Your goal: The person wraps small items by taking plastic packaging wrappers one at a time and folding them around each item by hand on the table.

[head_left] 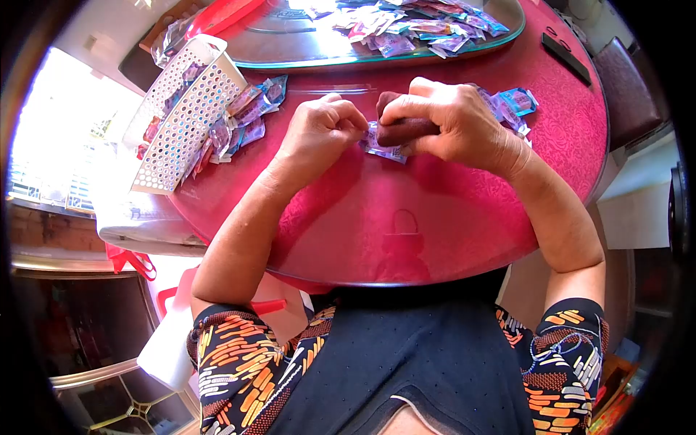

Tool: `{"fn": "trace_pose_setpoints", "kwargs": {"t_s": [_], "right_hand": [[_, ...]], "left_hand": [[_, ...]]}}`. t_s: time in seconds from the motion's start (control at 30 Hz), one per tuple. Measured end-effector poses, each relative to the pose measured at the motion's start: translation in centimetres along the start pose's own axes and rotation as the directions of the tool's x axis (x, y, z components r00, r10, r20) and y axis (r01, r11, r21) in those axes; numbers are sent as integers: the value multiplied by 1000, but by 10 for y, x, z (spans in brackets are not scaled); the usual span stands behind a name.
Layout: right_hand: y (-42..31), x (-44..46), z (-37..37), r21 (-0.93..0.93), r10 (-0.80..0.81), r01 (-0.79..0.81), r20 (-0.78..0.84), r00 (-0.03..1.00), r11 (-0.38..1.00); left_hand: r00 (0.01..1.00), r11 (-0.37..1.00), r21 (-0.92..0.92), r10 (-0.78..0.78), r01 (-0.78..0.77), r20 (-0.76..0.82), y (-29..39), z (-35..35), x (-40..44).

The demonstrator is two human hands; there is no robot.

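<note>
One packet [382, 147], upper centre, pinched by left hand [322, 129]; brown cloth [400, 133] grasped by right hand [455, 123]; red surface [341, 243] below.

Desk [333, 246]: glossy, smooth, patterned red surface. Basket [190, 116]: perforated white plastic. Packets [395, 45]: shiny, crinkled film. Pouch [406, 132]: matt, cloth-like.

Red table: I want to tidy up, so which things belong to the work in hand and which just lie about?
Likely in use:
- brown item in the right hand
- small packet by the left hand
- loose packets, white basket

Likely just lying about:
- slim black object near the table's right edge
</note>
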State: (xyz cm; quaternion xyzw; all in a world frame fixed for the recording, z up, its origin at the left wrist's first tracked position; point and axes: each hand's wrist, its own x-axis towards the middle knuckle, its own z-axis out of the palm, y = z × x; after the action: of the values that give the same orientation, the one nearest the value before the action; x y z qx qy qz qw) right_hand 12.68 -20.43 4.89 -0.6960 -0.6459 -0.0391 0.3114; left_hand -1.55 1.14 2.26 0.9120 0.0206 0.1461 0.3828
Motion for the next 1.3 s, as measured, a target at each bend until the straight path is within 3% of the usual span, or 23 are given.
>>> {"fn": "trace_pose_setpoints", "kwargs": {"t_s": [0.2,0.37,0.47,0.57,0.8,0.9,1.0,1.1,1.13,1.23,1.3], "right_hand": [[4,-2,7,-22,-13,15,80,997,1000],[-7,0,-1,-128,21,-8,99,995,992],[-2,1,8,5,-72,72,153,986,997],[-1,0,9,44,-63,57,138,988,997],[-5,0,2,48,0,-9,188,982,999],[-4,3,12,43,-89,84,120,989,996],[0,4,17,87,-41,32,101,994,996],[1,5,-2,65,137,-151,183,974,986],[9,4,-8,136,176,-209,220,960,969],[21,3,-16,86,159,-183,230,960,979],[12,4,-1,51,116,-123,123,986,991]], "left_hand": [[999,991,133,-22,18,27,1,-4,1],[983,974,138,170,-178,72,-4,-1,1],[972,961,152,226,-233,59,-5,3,1],[977,968,133,213,-213,17,-4,5,0],[965,953,165,261,-255,-17,-15,10,2],[968,952,204,244,-227,-59,-16,14,2],[978,967,165,204,-194,-49,-18,12,3],[977,965,161,213,-209,-12,-13,9,2],[977,963,170,212,-208,-9,-11,9,1],[977,960,189,213,-207,-7,-8,8,1],[977,961,183,212,-206,-11,-9,10,2]]}}
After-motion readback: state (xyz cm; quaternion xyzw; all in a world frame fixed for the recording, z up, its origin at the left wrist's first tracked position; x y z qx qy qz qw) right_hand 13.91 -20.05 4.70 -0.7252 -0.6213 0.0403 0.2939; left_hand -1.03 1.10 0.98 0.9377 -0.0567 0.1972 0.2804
